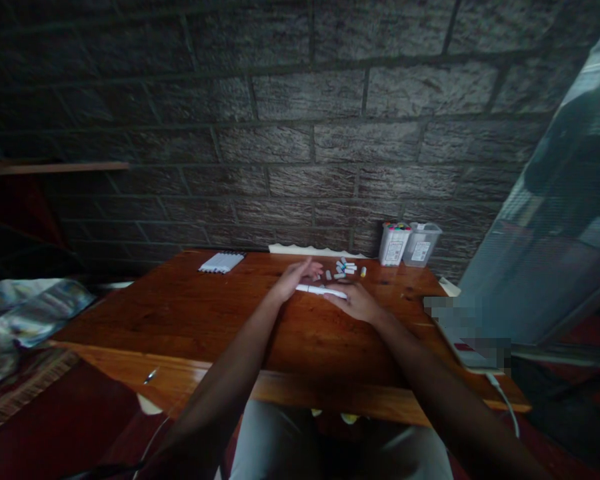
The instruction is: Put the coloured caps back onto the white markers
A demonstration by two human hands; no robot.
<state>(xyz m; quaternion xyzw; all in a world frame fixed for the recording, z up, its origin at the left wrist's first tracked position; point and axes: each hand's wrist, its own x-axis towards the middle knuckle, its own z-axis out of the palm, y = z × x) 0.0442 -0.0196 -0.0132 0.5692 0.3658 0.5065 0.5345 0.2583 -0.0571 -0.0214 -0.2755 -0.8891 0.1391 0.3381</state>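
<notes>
My right hand (357, 301) is closed around one end of a white marker (313, 289), which lies roughly level just above the wooden table. At the marker's other end is my left hand (296, 279), its fingers apart and stretched toward the middle; whether it touches the marker I cannot tell. Just beyond both hands lies a loose scatter of small marker caps (349, 269), mostly white or grey, some with blue. One cap with yellow (363, 272) sits a little to the right. Off to the left, several white markers (223, 262) lie side by side in a row.
Two clear plastic boxes stand at the back right: one box (394, 248) holds colourful-topped markers, beside another box (422, 247). A laptop-like device (473, 343), partly blurred, lies at the right edge with a white cable (505, 400). A brick wall (290, 160) rises behind the table (180, 320).
</notes>
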